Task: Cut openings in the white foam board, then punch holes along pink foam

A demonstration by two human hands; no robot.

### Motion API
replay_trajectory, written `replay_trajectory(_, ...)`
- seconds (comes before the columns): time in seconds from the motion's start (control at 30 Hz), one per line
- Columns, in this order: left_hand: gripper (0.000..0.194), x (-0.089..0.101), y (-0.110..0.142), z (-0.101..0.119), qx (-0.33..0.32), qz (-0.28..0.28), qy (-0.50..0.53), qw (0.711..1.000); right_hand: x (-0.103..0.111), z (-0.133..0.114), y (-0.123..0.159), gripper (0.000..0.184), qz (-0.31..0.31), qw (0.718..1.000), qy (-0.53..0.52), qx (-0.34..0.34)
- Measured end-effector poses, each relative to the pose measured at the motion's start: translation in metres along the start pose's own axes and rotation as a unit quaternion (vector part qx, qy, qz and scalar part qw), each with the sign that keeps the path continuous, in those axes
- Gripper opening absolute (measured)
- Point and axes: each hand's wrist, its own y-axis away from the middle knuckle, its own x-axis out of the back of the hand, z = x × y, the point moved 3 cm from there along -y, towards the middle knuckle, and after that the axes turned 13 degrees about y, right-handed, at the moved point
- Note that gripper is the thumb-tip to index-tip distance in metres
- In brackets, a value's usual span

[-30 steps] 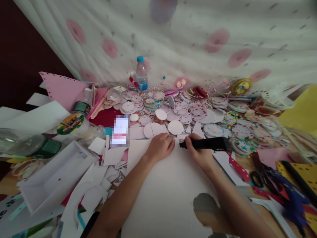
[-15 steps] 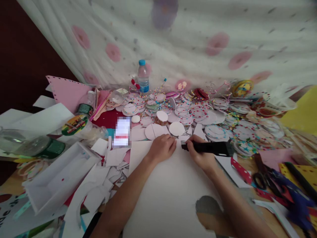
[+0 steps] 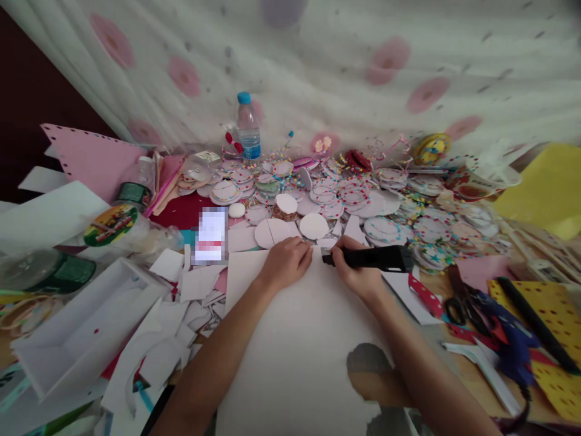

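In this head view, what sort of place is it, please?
Probably a home craft table: paper scraps lie about, a dark-handled cutter is in the right hand, and a flowered curtain hangs behind.

No text, brand or number legible. Blue label on the water bottle, beyond the left hand: print too small. Left of that hand: dark green labels on a small bottle and a large bottle, plus an oval label in yellow, green and red; wording unresolved. Phone, just left of same hand: screen pixelated. Tub, right of and beyond the right hand: red print, unreadable.
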Motion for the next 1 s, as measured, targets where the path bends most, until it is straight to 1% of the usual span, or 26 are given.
replay_trajectory(0.13,0.031,0.0,0.0,0.0,0.003,-0.006,-0.006,1.0,0.003,0.001,0.002,0.021,0.026,0.999,-0.018,-0.005)
replay_trajectory(0.2,0.031,-0.001,-0.001,-0.001,0.004,-0.012,-0.012,1.0,0.009,0.003,0.006,0.022,0.069,0.997,-0.03,-0.021)
replay_trajectory(0.3,0.03,-0.003,-0.001,-0.003,0.004,-0.024,-0.023,0.999,0.023,0.01,0.017,0.025,0.153,0.985,-0.067,-0.054)
replay_trajectory(0.33,0.029,-0.004,-0.001,-0.004,0.004,-0.028,-0.027,0.999,0.026,0.014,0.022,0.025,0.165,0.981,-0.085,-0.063)
replay_trajectory(0.37,0.029,-0.005,-0.001,-0.004,0.004,-0.032,-0.031,0.999,0.029,0.018,0.027,0.024,0.162,0.979,-0.105,-0.07)
replay_trajectory(0.4,0.028,-0.006,-0.001,-0.005,0.004,-0.035,-0.036,0.999,0.029,0.023,0.032,0.023,0.146,0.979,-0.124,-0.075)
replay_trajectory(0.47,0.027,-0.008,0.0,-0.005,0.005,-0.04,-0.047,0.998,0.027,0.032,0.044,0.021,0.096,0.98,-0.154,-0.083)
replay_trajectory(0.53,0.026,-0.009,0.0,-0.005,0.005,-0.044,-0.058,0.997,0.021,0.042,0.056,0.021,0.061,0.978,-0.173,-0.102)
replay_trajectory(0.67,0.027,-0.01,-0.005,-0.004,-0.008,-0.062,-0.078,0.995,0.006,0.054,0.077,0.024,0.033,0.955,-0.234,-0.178)
replay_trajectory(0.77,0.026,-0.012,-0.015,-0.003,-0.039,-0.094,-0.082,0.991,0.002,0.055,0.086,0.027,-0.004,0.938,-0.283,-0.199)
replay_trajectory(0.83,0.025,-0.014,-0.021,-0.003,-0.059,-0.115,-0.083,0.988,0.007,0.054,0.088,0.03,-0.031,0.937,-0.294,-0.184)
replay_trajectory(0.87,0.025,-0.015,-0.024,-0.003,-0.067,-0.122,-0.083,0.987,0.011,0.054,0.088,0.031,-0.042,0.943,-0.285,-0.169)
replay_trajectory(1.0,0.025,-0.019,-0.028,-0.004,-0.079,-0.13,-0.085,0.985,0.032,0.054,0.077,0.02,-0.057,0.982,-0.166,-0.075)
